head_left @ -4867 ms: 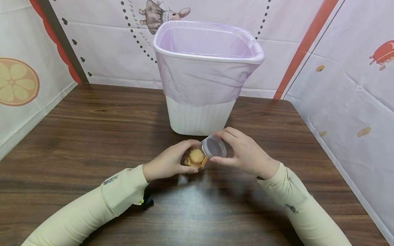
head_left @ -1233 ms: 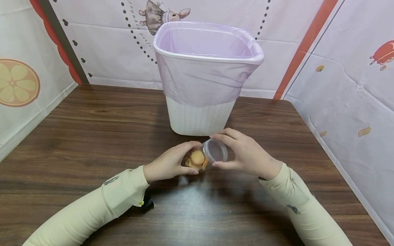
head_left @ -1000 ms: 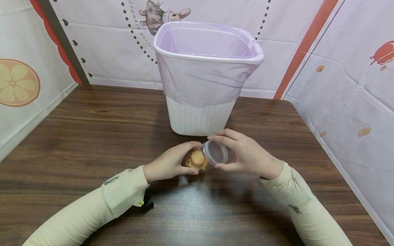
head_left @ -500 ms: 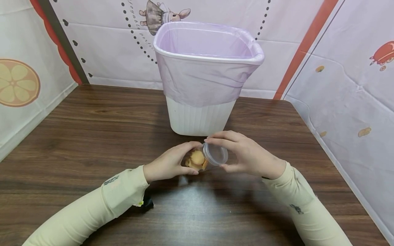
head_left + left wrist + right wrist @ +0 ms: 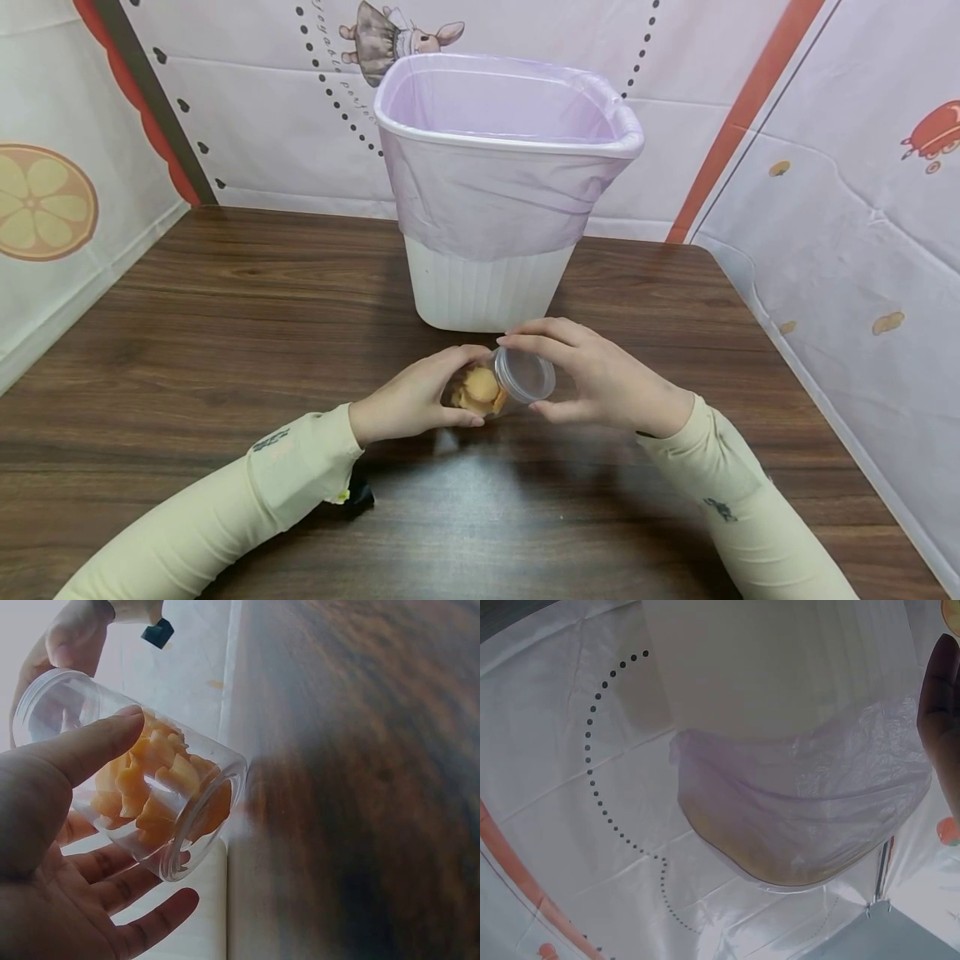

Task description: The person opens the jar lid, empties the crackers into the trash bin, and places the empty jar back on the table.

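Observation:
A clear plastic jar [image 5: 169, 787] lies tilted between my hands, its capped end facing right in the head view. Yellow-orange chip-like snack pieces [image 5: 480, 385] fill its lower part. My left hand [image 5: 408, 396] grips the jar's body, thumb on one side and fingers round the other, as the left wrist view shows. At the other end my right hand [image 5: 611, 379] holds the clear round lid [image 5: 529, 375], with fingertips on its upper edge and thumb at its lower edge. In the right wrist view only part of the right hand [image 5: 943, 720] appears at the right edge.
Just behind the jar stands a white bin [image 5: 487, 287] lined with a thin lilac bag [image 5: 495, 200]. A small black object [image 5: 360, 497] shows beside the left sleeve. Printed cloth walls [image 5: 825, 250] border the brown wooden table [image 5: 247, 317] at back and sides.
On the lid, my right fingertips have slid left along the upper edge and the thumb right along the lower edge, then slightly back. The jar has shifted slightly right since the oldest frame.

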A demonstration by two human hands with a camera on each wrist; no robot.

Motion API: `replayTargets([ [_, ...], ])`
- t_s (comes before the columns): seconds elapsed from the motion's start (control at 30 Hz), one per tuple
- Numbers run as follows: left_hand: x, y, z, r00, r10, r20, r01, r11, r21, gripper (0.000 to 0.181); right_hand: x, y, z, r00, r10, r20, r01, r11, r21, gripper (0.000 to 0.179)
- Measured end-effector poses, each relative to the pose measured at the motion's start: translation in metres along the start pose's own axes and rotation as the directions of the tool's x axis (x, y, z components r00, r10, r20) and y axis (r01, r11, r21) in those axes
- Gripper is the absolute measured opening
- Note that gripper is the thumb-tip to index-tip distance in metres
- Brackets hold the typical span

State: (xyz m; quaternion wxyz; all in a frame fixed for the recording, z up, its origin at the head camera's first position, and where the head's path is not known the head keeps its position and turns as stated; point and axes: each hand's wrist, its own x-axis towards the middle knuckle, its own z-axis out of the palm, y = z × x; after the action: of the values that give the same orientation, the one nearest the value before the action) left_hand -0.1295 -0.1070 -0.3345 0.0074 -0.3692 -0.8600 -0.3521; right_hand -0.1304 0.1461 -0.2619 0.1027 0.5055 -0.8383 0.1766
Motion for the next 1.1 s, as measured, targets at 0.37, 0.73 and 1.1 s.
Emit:
replayTargets([
  [0.37,0.000,0.000,0.000,1.000,-0.017,-0.004,0.017,1.000,-0.003,0.071,0.001,-0.002,0.003,0.995,0.085,-0.051,-0.088,0.993,-0.074,0.072],
  [0.73,-0.001,0.000,0.000,1.000,-0.016,-0.008,0.016,1.000,-0.006,0.071,0.002,-0.010,0.007,0.961,0.253,-0.109,-0.268,0.951,-0.156,0.068],
  [1.1,-0.001,0.002,0.000,1.000,-0.004,-0.008,0.005,1.000,0.014,0.071,0.002,-0.012,0.009,0.960,0.252,-0.122,-0.269,0.950,-0.158,0.060],
])
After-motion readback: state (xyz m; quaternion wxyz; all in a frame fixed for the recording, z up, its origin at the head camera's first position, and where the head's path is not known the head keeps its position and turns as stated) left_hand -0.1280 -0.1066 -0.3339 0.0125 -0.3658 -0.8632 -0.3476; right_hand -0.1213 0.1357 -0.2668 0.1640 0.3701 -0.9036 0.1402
